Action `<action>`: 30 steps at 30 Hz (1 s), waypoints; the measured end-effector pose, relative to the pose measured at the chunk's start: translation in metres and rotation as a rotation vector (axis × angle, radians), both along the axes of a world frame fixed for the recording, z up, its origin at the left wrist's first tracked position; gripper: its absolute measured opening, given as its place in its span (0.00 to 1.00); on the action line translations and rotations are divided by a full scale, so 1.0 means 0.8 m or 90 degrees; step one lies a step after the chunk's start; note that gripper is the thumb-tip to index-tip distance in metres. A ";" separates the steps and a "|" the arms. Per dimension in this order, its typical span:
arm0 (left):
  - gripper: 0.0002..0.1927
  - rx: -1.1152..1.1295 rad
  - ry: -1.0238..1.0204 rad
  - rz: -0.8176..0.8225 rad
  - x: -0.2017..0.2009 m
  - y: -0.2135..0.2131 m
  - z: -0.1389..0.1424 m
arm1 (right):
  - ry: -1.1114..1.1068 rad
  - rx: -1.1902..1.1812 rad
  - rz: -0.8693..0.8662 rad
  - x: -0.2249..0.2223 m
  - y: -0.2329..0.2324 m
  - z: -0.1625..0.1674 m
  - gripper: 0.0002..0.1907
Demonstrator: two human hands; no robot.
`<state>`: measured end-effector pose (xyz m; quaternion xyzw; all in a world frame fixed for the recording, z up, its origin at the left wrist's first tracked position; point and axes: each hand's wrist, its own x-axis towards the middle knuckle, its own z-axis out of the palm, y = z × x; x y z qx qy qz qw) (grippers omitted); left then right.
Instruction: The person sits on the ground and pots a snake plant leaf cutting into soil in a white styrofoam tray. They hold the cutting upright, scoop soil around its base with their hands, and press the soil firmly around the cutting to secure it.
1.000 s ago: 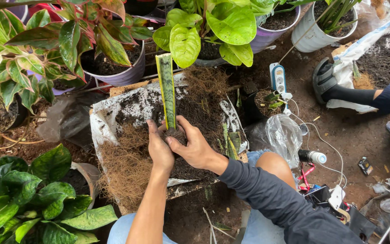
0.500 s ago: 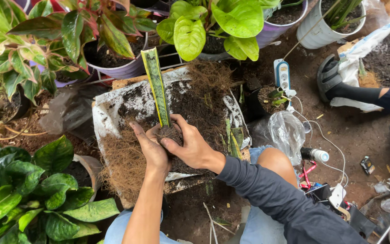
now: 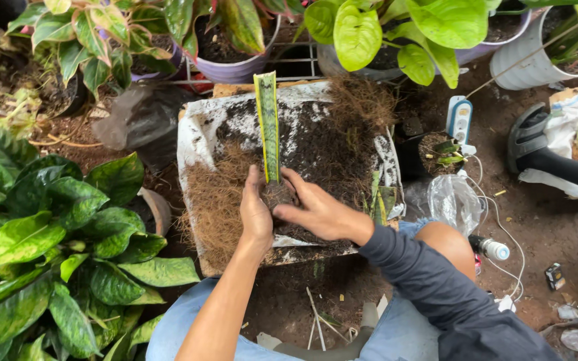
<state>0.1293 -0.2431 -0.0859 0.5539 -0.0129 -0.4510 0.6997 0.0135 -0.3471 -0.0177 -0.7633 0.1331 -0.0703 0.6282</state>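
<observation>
While both hands meet over a white tray of dark soil, a single upright leaf cutting, long, stiff and green with yellow edges, rises from between them. The left hand, on a bare forearm, cups the left side of the dark root ball at the cutting's base, its fingers curled around it. The right hand, in a dark long sleeve, presses against the same clump from the right, with its fingers wrapped over the top and front. The root ball sits squeezed between the two palms, so the fingers of both hands are closed on it, and the leaf stands straight up just above the fingertips. Under the hands, the white tray holds black soil on its right half and a heap of brown coconut fibre on its left half. The tray rests on bare earth in front of the person's knees, which are in light blue jeans. Leafy potted plants ring the scene: broad green speckled leaves at left, pink-edged foliage in a purple pot at the top, and large heart-shaped leaves at top right. To the right of the tray lie a crumpled clear plastic bag and a small black pot with a seedling. Another person's dark-sleeved arm reaches in at the far right edge.
</observation>
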 end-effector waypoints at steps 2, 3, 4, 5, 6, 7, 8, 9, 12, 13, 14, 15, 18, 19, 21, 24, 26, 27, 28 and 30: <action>0.30 -0.053 -0.037 -0.035 0.009 0.008 0.006 | -0.002 -0.081 -0.005 0.002 -0.012 -0.007 0.33; 0.28 -0.065 -0.020 -0.062 0.016 0.013 0.011 | 0.018 -0.129 -0.027 0.002 -0.022 -0.010 0.30; 0.27 -0.075 -0.001 -0.086 0.021 0.019 0.016 | 0.040 -0.175 -0.046 0.002 -0.030 -0.013 0.28; 0.25 -0.078 -0.005 -0.095 0.027 0.024 0.021 | 0.077 -0.232 -0.069 0.002 -0.037 -0.016 0.27; 0.23 -0.084 -0.009 -0.104 0.035 0.027 0.026 | 0.112 -0.291 -0.093 0.003 -0.046 -0.019 0.26; 0.21 -0.091 -0.016 -0.113 0.042 0.027 0.030 | 0.144 -0.353 -0.117 0.005 -0.057 -0.022 0.25; 0.20 -0.081 -0.028 -0.110 0.047 0.027 0.033 | 0.174 -0.366 -0.121 0.006 -0.066 -0.025 0.25; 0.18 -0.071 -0.040 -0.109 0.052 0.028 0.036 | 0.204 -0.377 -0.127 0.007 -0.072 -0.028 0.25; 0.16 -0.035 -0.028 -0.101 0.061 0.030 0.039 | 0.252 -0.403 -0.127 0.010 -0.085 -0.045 0.26; 0.16 -0.021 -0.014 -0.097 0.061 0.033 0.039 | 0.262 -0.409 -0.123 0.009 -0.085 -0.052 0.27; 0.16 -0.017 -0.013 -0.089 0.061 0.034 0.039 | 0.253 -0.418 -0.113 0.009 -0.084 -0.061 0.28; 0.15 -0.017 -0.016 -0.082 0.063 0.033 0.037 | 0.241 -0.430 -0.106 0.012 -0.086 -0.069 0.29; 0.14 -0.007 -0.017 -0.063 0.065 0.032 0.032 | 0.184 -0.496 -0.078 0.014 -0.083 -0.094 0.33; 0.14 -0.005 -0.023 -0.053 0.068 0.031 0.030 | 0.154 -0.526 -0.066 0.020 -0.084 -0.101 0.34; 0.14 -0.035 -0.007 -0.054 0.069 0.032 0.026 | 0.181 -0.512 -0.058 0.026 -0.085 -0.111 0.33; 0.14 -0.069 -0.001 -0.075 0.063 0.037 0.022 | 0.242 -0.468 -0.048 0.028 -0.074 -0.118 0.31; 0.13 -0.072 -0.019 -0.086 0.061 0.039 0.020 | 0.261 -0.463 -0.030 0.030 -0.056 -0.120 0.29; 0.14 -0.066 -0.035 -0.088 0.061 0.039 0.019 | 0.259 -0.476 -0.015 0.031 -0.047 -0.121 0.28; 0.14 -0.061 -0.052 -0.090 0.062 0.038 0.018 | 0.254 -0.490 -0.002 0.032 -0.040 -0.121 0.28; 0.15 -0.047 -0.023 -0.090 0.065 0.036 0.016 | 0.230 -0.519 0.023 0.030 -0.025 -0.121 0.28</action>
